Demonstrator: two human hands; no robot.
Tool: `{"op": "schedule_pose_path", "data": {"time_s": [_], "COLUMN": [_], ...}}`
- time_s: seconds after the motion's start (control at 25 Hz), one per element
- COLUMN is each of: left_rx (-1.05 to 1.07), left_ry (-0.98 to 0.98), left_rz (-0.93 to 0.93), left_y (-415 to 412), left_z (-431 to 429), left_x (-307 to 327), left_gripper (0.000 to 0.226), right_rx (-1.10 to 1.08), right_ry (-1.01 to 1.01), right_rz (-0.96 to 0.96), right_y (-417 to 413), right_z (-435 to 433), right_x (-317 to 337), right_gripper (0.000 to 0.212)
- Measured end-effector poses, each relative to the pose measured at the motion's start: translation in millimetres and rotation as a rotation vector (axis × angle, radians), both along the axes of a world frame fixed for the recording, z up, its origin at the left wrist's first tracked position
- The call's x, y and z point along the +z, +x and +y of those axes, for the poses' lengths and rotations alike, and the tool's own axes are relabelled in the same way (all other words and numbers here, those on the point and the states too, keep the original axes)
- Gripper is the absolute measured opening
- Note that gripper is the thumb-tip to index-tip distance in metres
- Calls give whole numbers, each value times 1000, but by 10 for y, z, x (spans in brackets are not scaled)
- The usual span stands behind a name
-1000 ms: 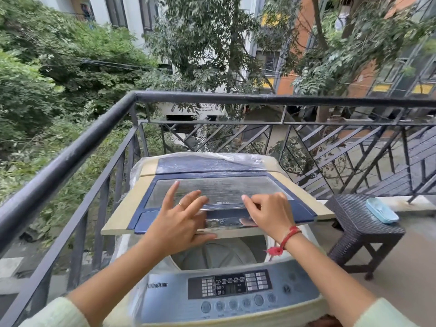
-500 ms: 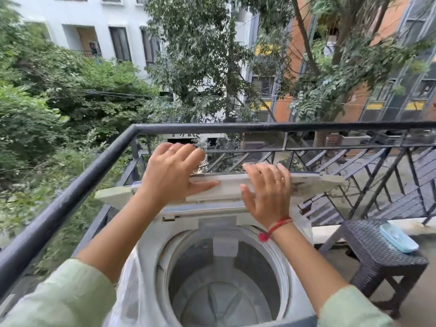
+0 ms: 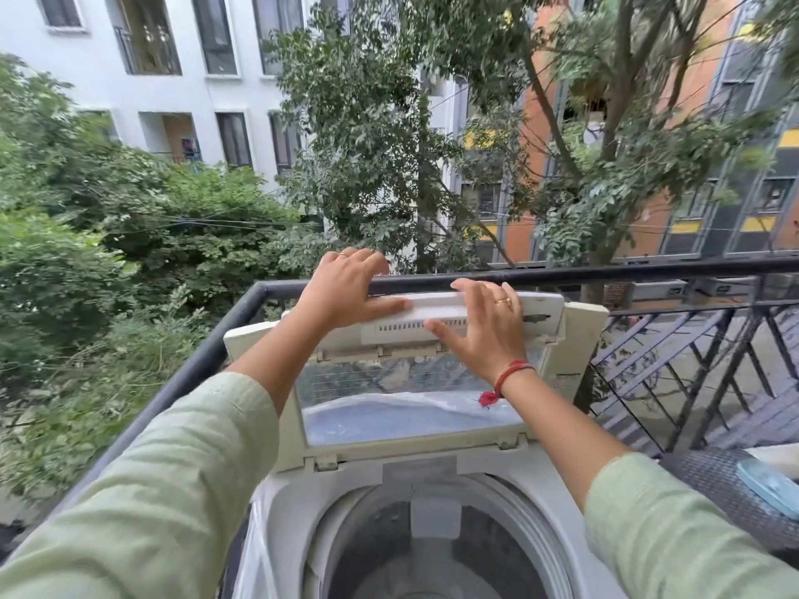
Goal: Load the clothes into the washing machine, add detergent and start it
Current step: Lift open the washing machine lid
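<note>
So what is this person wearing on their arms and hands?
Both arms wear loose pale green sleeves pushed up the forearms. The right hand has a gold ring, with a red thread bracelet at the wrist. The left hand wears a thin ring.

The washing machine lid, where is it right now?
In the head view the lid stands folded up at centre, behind the open drum and against the black balcony railing, with the left hand and right hand on its top edge.
</note>
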State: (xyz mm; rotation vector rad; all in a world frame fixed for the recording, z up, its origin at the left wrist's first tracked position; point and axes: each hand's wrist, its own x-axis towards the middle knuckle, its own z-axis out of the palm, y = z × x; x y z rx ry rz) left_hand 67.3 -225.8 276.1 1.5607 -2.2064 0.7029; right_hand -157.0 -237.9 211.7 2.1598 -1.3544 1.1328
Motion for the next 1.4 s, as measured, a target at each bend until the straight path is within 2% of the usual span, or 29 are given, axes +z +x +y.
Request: {"op": "schedule_pose_path", "data": {"time_s": [0.08, 0.16, 0.24, 0.32, 0.4, 0.48, 0.56, 0.64, 0.8, 1.0, 1.16, 1.4], "left_rx": [118, 202, 203, 156, 133, 109, 86, 111, 178, 231, 237, 251], "left_ry": [93, 186, 226, 240, 247, 180, 113, 119, 301, 390, 422, 370], "left_rz": [37, 141, 225, 227, 112, -90, -184, -196, -52, 9, 62, 71], "left_y": [63, 137, 199, 224, 229, 275, 351, 372, 260, 140, 43, 51], "left_z": [-187, -356, -472, -496, -433, -331, -226, -135, -10, 27, 74, 290], "left_x": [5, -31, -43, -44, -92, -208, -324, -445, -547, -525, -474, -577], "left_gripper": [90, 100, 107, 105, 100, 90, 86, 90, 109, 120, 118, 105], "right_rx": [25, -15, -63, -109, -156, -195, -227, -266, -221, -143, -217, -296], "right_ry": [101, 204, 290, 364, 428, 487, 526, 549, 551, 366, 417, 496], "right_rz": [170, 270, 255, 239, 240, 239, 241, 260, 221, 358, 397, 427], "right_y": [-26, -12, 68, 159, 226, 287, 339, 379, 346, 80, 41, 185], "right_z": [-139, -235, -310, -355, -387, -426, -466, -489, -437, -208, -182, -103], "right_x": [76, 125, 137, 125, 122, 156, 202, 221, 201, -236, -253, -153], "right_gripper": [84, 78, 74, 73, 73, 74, 75, 76, 78, 85, 93, 101]}}
